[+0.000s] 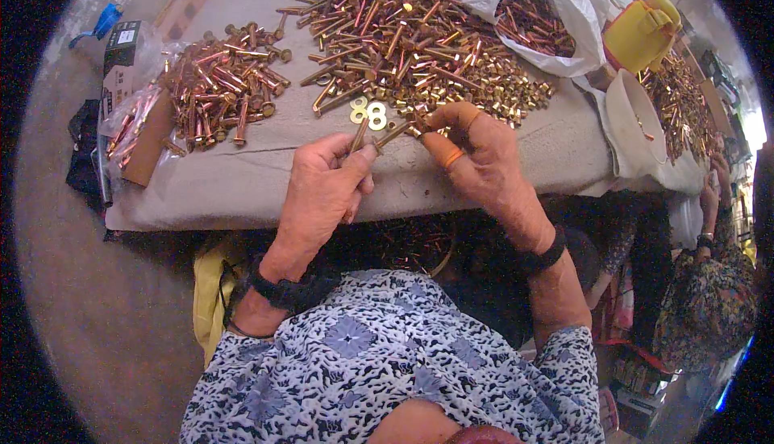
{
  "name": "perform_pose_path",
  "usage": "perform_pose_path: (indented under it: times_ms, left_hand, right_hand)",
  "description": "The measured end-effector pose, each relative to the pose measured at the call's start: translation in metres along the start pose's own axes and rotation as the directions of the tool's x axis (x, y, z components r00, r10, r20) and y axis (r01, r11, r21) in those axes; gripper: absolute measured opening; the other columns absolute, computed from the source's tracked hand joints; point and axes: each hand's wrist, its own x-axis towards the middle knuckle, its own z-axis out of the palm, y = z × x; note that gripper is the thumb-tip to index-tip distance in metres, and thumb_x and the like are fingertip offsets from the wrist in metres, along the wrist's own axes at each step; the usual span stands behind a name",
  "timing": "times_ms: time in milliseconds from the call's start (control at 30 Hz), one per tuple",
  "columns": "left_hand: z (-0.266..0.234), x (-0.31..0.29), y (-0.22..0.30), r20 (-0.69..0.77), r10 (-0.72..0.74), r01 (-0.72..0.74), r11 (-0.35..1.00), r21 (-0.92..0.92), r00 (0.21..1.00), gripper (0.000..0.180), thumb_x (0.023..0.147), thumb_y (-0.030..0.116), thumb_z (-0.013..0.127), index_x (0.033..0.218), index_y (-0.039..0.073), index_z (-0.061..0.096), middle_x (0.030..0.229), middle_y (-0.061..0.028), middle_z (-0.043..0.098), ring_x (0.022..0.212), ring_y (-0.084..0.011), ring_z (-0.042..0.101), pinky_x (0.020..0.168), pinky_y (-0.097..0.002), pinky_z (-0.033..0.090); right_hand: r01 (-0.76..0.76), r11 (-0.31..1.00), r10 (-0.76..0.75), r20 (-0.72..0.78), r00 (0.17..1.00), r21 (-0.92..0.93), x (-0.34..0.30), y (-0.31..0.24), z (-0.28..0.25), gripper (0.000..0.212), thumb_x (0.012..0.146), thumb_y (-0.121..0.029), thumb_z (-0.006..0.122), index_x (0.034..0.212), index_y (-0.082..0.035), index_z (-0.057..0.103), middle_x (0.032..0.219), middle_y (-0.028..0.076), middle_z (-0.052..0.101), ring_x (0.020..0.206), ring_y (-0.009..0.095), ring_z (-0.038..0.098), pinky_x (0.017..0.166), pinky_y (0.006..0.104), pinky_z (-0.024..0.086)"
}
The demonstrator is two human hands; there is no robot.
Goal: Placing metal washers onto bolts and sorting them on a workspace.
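My left hand (318, 182) is closed in a pinch on slim brass-coloured bolts (359, 133), whose shanks stick out past the thumb. Orange finger covers wrap the thumb and a finger of my right hand (492, 166). Its fingertips press together on a small brass-coloured piece (414, 130) at the end of one bolt shank; the fingers partly hide it. Just beyond my left fingertips, several flat yellowish washers (376, 115) lie on the cloth. Behind my right hand spreads a heap of short brass-coloured nuts or sleeves (492, 85).
A large pile of bolts (387, 25) fills the far middle of the cloth-covered table (242, 194). Another bolt pile (222, 85) lies left, beside a clear bag and cardboard. A white sack (576, 9) and yellow container (641, 33) stand right. Another person's hand (709, 194) works at far right.
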Motion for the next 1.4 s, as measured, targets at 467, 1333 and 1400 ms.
perform_pose_path:
  times_ms: [467, 1333, 1400]
  left_hand:
    - [0.007, -0.001, -0.002, 0.126, -0.029, 0.027, 0.999, 0.02, 0.992, 0.016, 0.085, 0.015, 0.053, 0.082, 0.0, 0.057, 0.055, -0.0005, 0.05, 0.035, -0.0035, 0.038, 0.03, -0.019, 0.028]
    - [0.006, -0.004, -0.012, 0.132, -0.038, 0.046, 0.997, -0.057, 0.991, 0.016, 0.086, 0.02, 0.052, 0.08, 0.005, 0.054, 0.055, 0.0012, 0.049, 0.035, -0.0039, 0.037, 0.031, -0.0185, 0.028]
    - [0.007, -0.004, -0.011, 0.127, -0.032, 0.042, 0.996, -0.077, 0.991, 0.016, 0.086, 0.02, 0.052, 0.081, 0.005, 0.054, 0.055, 0.0012, 0.05, 0.035, -0.0039, 0.037, 0.031, -0.0184, 0.028]
  right_hand:
    - [-0.105, 0.825, 0.2, -0.113, 0.973, 0.555, -0.002, -0.005, 0.01, 0.04, 0.08, 0.003, 0.053, 0.118, -0.005, 0.045, 0.084, 0.006, 0.057, 0.057, 0.008, 0.053, 0.045, 0.019, 0.041]
    - [-0.179, 0.735, 0.229, 0.008, 0.973, 0.654, -0.009, -0.004, 0.006, 0.025, 0.08, -0.002, 0.056, 0.104, 0.001, 0.05, 0.082, 0.008, 0.057, 0.056, 0.012, 0.054, 0.05, 0.0227, 0.045]
    - [-0.172, 0.805, 0.191, 0.026, 0.981, 0.567, -0.011, 0.001, 0.008, 0.02, 0.08, -0.008, 0.058, 0.098, 0.0, 0.054, 0.078, 0.007, 0.059, 0.057, 0.011, 0.055, 0.05, 0.023, 0.045]
